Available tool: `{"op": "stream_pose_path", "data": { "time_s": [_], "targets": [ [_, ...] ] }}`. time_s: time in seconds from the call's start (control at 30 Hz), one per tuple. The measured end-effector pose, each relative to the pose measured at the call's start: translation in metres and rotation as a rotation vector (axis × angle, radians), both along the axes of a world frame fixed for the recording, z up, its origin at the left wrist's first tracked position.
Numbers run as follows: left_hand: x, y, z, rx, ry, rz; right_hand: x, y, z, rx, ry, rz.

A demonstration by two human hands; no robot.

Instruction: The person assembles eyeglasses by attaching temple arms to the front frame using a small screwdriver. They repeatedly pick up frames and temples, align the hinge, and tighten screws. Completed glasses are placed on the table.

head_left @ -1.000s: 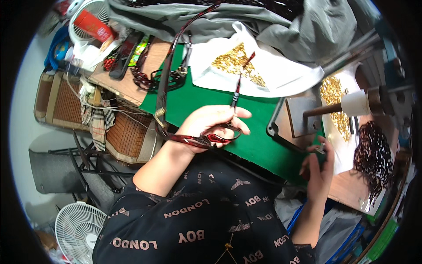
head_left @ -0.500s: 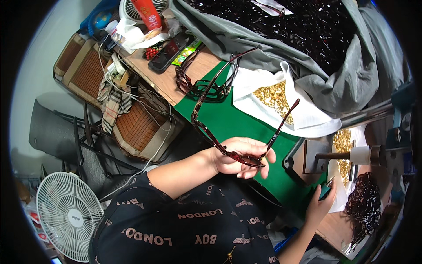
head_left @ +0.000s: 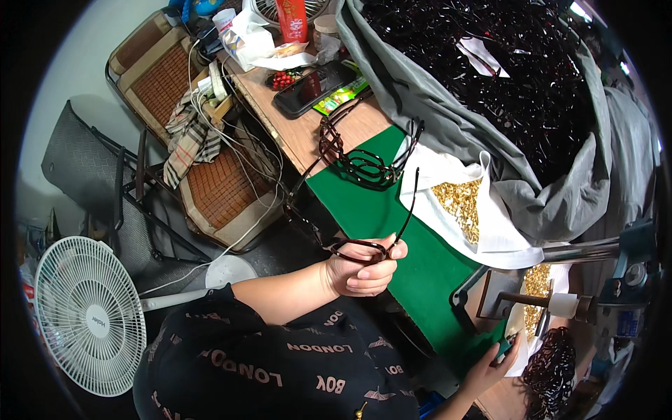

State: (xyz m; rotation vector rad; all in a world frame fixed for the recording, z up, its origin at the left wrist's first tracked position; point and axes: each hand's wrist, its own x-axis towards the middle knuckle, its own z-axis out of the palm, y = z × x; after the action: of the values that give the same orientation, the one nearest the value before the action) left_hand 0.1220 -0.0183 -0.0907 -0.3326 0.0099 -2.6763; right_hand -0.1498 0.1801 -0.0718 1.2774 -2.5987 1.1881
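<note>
My left hand (head_left: pixel 367 271) is closed on a dark tortoiseshell eyeglass frame (head_left: pixel 358 241), gripping it near one hinge. Both temples of the frame stand open and point away from me, over the edge of the green mat (head_left: pixel 420 280). At the lower right, my right hand (head_left: pixel 490 369) is wrapped around a small green-handled tool (head_left: pixel 505 346), whose working end I cannot make out. Further back on the mat lie several more dark eyeglass frames (head_left: pixel 367 166), heaped together.
A white cloth (head_left: pixel 427 178) holds gold metal pieces (head_left: pixel 458 206). Behind it, a large grey sack (head_left: pixel 532 192) is full of dark frame parts. A bench machine (head_left: pixel 563 306) stands on the right beside a dark pile (head_left: pixel 549 371). A phone (head_left: pixel 308 94), chairs and a white fan (head_left: pixel 94 318) are at left.
The view has shifted. My left fingers, spread behind the eyeglass frame before, have curled around it, and the frame has tilted down. My right hand still holds the green-handled tool.
</note>
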Motion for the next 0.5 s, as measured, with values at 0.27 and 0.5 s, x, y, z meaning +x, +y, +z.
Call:
{"op": "stream_pose_path", "data": {
  "time_s": [0.27,0.5],
  "targets": [
    [0.001,0.016,0.003,0.054,0.153,0.051,0.023,-0.004,0.012,-0.107,-0.067,0.055],
    [0.0,-0.026,-0.006,0.057,0.321,-0.004,0.042,-0.019,0.03,-0.09,-0.272,0.088]
  ]
}}
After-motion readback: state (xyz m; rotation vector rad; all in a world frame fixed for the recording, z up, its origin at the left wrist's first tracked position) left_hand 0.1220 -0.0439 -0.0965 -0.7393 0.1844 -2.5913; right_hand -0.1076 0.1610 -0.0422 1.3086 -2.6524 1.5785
